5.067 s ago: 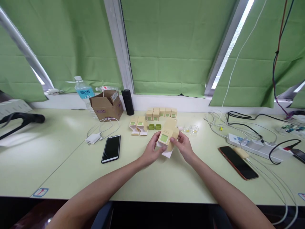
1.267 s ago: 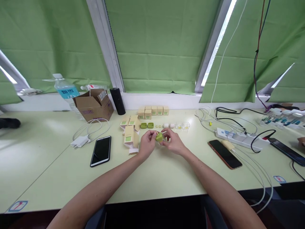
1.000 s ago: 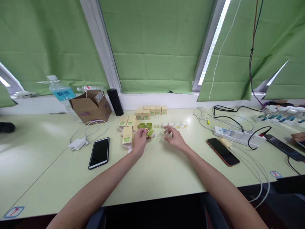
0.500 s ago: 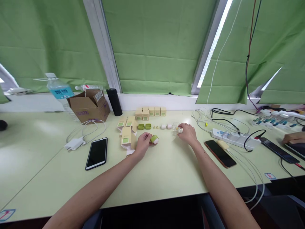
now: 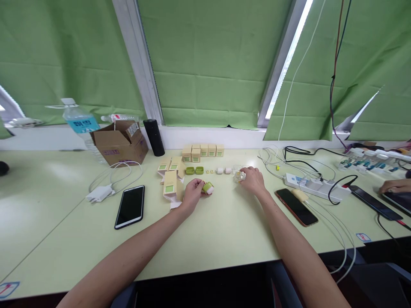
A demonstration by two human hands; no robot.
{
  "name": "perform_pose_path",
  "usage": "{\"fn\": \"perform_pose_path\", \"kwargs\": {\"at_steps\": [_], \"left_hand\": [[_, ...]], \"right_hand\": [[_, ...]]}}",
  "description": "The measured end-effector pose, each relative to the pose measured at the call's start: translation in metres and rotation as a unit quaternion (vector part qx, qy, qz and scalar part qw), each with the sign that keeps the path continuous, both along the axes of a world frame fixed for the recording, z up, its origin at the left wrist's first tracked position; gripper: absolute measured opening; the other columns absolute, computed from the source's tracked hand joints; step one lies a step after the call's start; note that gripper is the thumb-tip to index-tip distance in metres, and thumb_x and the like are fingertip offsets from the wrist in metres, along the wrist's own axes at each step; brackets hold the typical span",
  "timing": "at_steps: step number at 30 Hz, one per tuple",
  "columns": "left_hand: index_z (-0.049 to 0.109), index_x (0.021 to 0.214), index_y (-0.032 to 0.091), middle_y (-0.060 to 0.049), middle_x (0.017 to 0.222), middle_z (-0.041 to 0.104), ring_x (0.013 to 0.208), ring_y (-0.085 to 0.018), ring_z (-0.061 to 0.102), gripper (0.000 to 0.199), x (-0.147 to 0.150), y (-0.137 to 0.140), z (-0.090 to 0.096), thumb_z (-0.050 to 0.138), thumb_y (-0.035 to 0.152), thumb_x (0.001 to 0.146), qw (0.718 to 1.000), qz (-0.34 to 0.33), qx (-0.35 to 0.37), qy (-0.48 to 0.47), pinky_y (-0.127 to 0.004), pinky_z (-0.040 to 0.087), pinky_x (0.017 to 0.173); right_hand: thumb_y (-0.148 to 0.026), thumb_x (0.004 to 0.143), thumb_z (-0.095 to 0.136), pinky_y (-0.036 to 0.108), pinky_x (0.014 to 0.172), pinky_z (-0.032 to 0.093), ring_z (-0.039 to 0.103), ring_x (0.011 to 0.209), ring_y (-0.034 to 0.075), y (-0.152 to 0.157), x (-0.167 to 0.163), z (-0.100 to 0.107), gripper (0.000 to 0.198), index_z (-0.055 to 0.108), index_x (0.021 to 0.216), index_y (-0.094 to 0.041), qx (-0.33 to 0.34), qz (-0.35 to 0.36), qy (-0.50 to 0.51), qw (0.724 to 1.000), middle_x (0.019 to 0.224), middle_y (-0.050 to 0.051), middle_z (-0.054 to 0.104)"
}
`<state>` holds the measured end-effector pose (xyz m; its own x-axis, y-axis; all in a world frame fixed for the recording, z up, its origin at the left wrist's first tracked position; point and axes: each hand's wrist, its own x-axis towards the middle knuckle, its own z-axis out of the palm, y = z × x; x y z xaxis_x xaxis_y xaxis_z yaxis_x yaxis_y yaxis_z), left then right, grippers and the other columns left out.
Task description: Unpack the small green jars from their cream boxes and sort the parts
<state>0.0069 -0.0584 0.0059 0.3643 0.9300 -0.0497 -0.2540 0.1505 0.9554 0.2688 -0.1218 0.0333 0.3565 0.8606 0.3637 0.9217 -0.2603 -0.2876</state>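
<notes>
My left hand is closed on a small green-and-white piece just above the table, its kind too small to make out. To the right, my right hand pinches a small clear plastic piece among other clear pieces. Between the hands and farther back lie two green square trays, tiny yellow bits and two whitish cylinders. Opened cream cartons with green labels lie left of my left hand.
Several small closed boxes stand at the back. A phone and charger are left; another phone and a power strip with cables are right. A cardboard box and black cylinder stand behind. Another person's hand shows far right.
My right hand has shifted very slightly, and the clear piece at its fingertips has turned a little. My left hand stays in place with the green-and-white piece.
</notes>
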Motion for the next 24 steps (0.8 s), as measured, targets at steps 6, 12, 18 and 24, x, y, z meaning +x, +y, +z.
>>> {"fn": "perform_pose_path", "kwargs": {"at_steps": [6, 12, 18, 24], "left_hand": [[0.056, 0.08, 0.016, -0.004, 0.076, 0.068, 0.069, -0.018, 0.072, 0.026, -0.001, -0.001, 0.004, 0.075, 0.035, 0.082, 1.0, 0.007, -0.027, -0.01, -0.037, 0.066, 0.063], [0.055, 0.079, 0.017, -0.005, 0.074, 0.07, 0.067, -0.021, 0.074, 0.02, -0.003, -0.003, 0.01, 0.069, 0.032, 0.081, 0.999, 0.001, -0.042, -0.02, -0.038, 0.064, 0.065], [0.054, 0.07, 0.019, 0.002, 0.063, 0.059, 0.06, -0.018, 0.066, 0.019, -0.002, -0.008, 0.011, 0.067, 0.032, 0.073, 1.0, 0.004, -0.025, -0.012, -0.037, 0.062, 0.063], [0.058, 0.068, 0.018, 0.002, 0.063, 0.058, 0.061, -0.015, 0.062, 0.016, -0.003, -0.01, 0.014, 0.068, 0.03, 0.07, 1.0, -0.025, -0.01, 0.008, -0.028, 0.056, 0.059]], "right_hand": [[-0.012, 0.081, 0.059, 0.05, 0.099, 0.047, 0.053, 0.114, 0.033, -0.011, -0.026, 0.021, 0.043, 0.062, 0.122, -0.022, 0.147, 0.147, -0.004, 0.978, 0.117, 0.013, 0.062], [-0.026, 0.092, 0.058, 0.052, 0.101, 0.05, 0.054, 0.124, 0.034, -0.022, -0.09, 0.001, 0.044, 0.052, 0.136, -0.024, 0.145, 0.326, -0.017, 0.934, 0.133, 0.015, 0.057], [-0.019, 0.092, 0.056, 0.046, 0.091, 0.057, 0.059, 0.12, 0.031, -0.02, -0.107, -0.014, 0.044, 0.052, 0.135, -0.026, 0.122, 0.348, 0.006, 0.929, 0.131, 0.015, 0.059], [-0.017, 0.09, 0.055, 0.046, 0.093, 0.058, 0.061, 0.121, 0.028, -0.02, -0.103, -0.016, 0.046, 0.052, 0.135, -0.025, 0.119, 0.37, 0.022, 0.921, 0.133, 0.013, 0.062]]}}
